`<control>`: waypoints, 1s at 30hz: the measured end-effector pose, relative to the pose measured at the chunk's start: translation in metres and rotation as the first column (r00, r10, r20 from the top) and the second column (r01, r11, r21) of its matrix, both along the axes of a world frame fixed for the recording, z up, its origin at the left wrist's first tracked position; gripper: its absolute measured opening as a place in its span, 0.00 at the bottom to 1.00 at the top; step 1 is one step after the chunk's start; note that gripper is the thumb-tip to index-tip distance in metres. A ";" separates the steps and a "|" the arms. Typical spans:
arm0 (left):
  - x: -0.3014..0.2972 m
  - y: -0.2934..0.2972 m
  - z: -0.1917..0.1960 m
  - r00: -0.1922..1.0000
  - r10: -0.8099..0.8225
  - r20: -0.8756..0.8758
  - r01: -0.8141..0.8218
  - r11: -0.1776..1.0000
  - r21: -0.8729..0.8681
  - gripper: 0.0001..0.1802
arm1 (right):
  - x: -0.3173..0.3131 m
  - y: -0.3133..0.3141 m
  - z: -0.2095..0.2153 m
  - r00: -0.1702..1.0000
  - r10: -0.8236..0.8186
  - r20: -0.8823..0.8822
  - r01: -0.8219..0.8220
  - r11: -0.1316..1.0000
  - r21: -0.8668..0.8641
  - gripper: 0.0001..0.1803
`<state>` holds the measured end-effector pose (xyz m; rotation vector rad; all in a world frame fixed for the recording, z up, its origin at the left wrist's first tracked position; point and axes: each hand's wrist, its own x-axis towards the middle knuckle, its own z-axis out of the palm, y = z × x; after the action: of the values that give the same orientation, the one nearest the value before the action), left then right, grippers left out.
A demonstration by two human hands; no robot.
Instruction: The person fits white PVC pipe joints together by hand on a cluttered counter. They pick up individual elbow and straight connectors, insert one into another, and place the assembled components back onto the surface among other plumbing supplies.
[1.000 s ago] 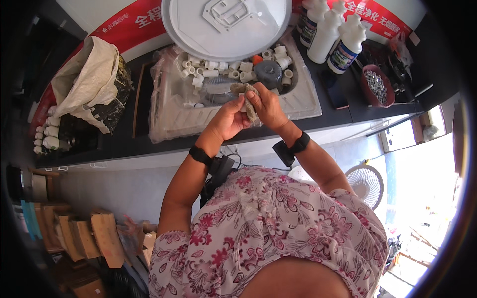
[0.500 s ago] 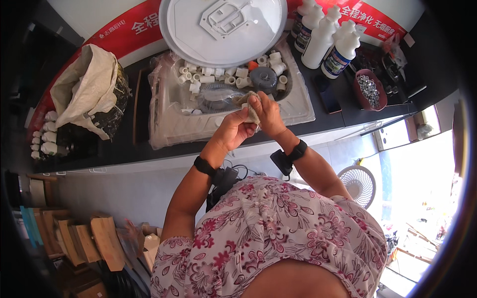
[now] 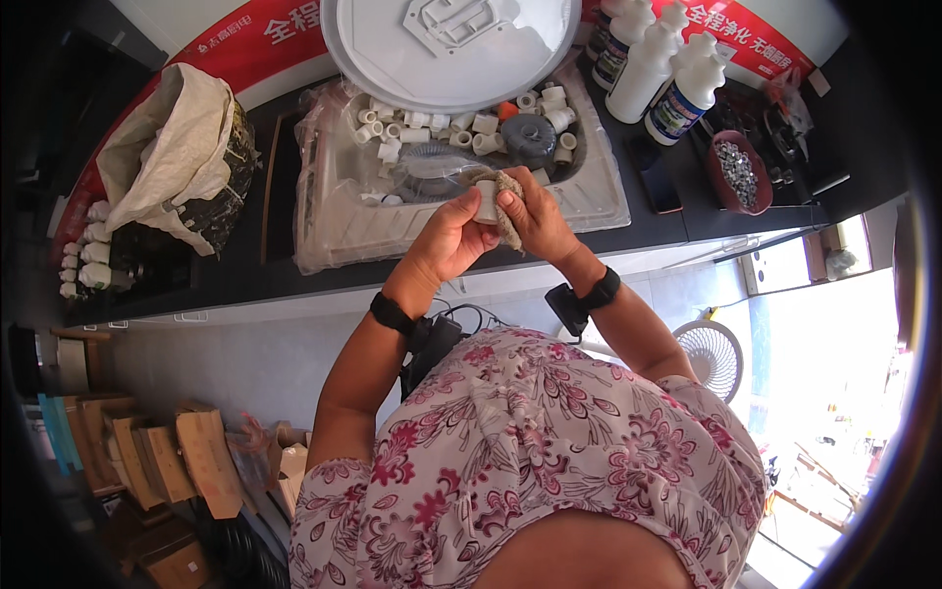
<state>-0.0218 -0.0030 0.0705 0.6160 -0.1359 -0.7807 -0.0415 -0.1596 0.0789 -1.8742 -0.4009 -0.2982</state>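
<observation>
Over the front of a plastic-covered sink (image 3: 343, 231), my left hand (image 3: 444, 239) is closed on a white pipe fitting (image 3: 486, 202). My right hand (image 3: 542, 224) grips a beige cloth (image 3: 509, 185) and presses it against the fitting's side. Fingers and cloth hide part of the fitting. Many loose white pipe fittings (image 3: 416, 134) fill the back of the basin behind my hands, along with an orange piece (image 3: 506, 110). A coiled grey hose (image 3: 530, 139) lies on the right, and clear plastic film covers another grey coil (image 3: 430, 169).
Behind the sink leans a large round white lid (image 3: 368, 49). White bottles (image 3: 679, 103) and a red bowl of small metal parts (image 3: 738, 175) stand to the right. An open woven sack (image 3: 167, 147) sits left. A fan (image 3: 708, 358) and cardboard boxes (image 3: 208, 452) are below.
More of the white fitting now shows between my hands, and the cloth has shifted around it. Both hands stay together; the whole view has tilted slightly.
</observation>
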 end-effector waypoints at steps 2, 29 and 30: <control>0.002 0.001 -0.003 1.000 -0.017 -0.004 0.017 1.000 -0.021 0.20 | 0.004 0.002 -0.005 0.999 -0.044 -0.002 0.044 0.999 -0.006 0.17; 0.006 0.003 -0.011 0.998 -0.017 -0.056 0.015 0.999 -0.038 0.19 | 0.002 0.000 -0.017 0.991 0.023 -0.133 0.005 0.978 0.207 0.17; 0.008 0.003 -0.009 1.000 -0.022 -0.018 0.022 1.000 -0.022 0.19 | 0.001 0.000 -0.014 0.999 0.000 -0.033 0.003 0.996 0.084 0.19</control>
<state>-0.0143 0.0002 0.0618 0.5873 -0.1342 -0.8048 -0.0407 -0.1600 0.0652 -1.7950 -0.3591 -0.2804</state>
